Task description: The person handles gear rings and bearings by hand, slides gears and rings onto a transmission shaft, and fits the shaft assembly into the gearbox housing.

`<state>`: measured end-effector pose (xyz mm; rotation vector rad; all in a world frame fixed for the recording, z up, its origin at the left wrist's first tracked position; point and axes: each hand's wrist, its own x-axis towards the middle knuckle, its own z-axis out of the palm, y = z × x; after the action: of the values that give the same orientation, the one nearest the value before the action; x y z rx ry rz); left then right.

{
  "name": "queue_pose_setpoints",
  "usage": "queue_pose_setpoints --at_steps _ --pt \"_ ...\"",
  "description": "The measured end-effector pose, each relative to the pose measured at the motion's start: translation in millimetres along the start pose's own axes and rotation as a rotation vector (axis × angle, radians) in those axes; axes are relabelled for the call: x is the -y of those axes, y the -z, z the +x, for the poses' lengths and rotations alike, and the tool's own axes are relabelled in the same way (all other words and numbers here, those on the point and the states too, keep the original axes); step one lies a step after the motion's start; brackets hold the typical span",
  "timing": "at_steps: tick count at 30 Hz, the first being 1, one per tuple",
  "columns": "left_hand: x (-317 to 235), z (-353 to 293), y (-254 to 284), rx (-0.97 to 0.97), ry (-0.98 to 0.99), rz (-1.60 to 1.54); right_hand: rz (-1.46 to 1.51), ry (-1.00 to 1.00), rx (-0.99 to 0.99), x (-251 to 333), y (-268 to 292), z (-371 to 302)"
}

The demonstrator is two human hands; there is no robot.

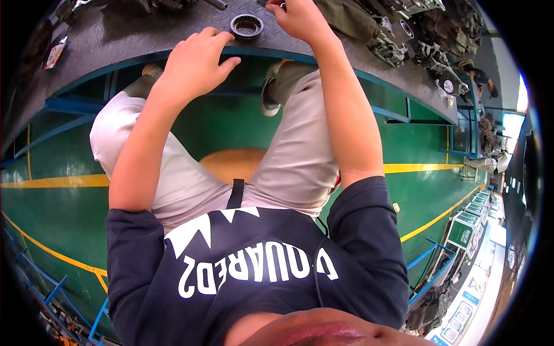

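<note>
My left hand [196, 64] rests on the front edge of the dark chequer-plate workbench [115, 34], fingers loosely curled and holding nothing. Just past its fingertips a round black and silver bearing ring [246, 26] lies flat on the bench. My right hand [298, 18] is further back on the bench at the top of the view. Its fingers are closed on a small metal part [282, 5] that is mostly hidden by the hand and the frame edge.
Grey metal castings and gear parts [398, 40] crowd the bench to the right. I sit on a round wooden stool [231, 164] over a green floor with yellow lines [52, 181]. The blue bench frame [75, 106] runs below. A person [482, 78] stands far right.
</note>
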<state>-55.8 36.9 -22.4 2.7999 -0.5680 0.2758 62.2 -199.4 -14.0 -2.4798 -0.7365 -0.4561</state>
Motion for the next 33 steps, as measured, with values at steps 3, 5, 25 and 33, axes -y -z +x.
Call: queue_pose_setpoints --at_steps 3,5,25,33 --pt "4 -3 -1 0.047 0.045 0.028 0.149 0.188 0.076 22 -6 -2" --pt "7 -2 -5 0.068 0.039 0.054 0.055 0.192 0.179 28 -12 -7" --pt "5 4 -17 0.052 0.027 0.102 -0.031 0.077 0.186 27 -27 -4" --pt "-3 11 -20 0.07 0.014 0.171 0.011 -0.126 0.194 16 -21 -1"
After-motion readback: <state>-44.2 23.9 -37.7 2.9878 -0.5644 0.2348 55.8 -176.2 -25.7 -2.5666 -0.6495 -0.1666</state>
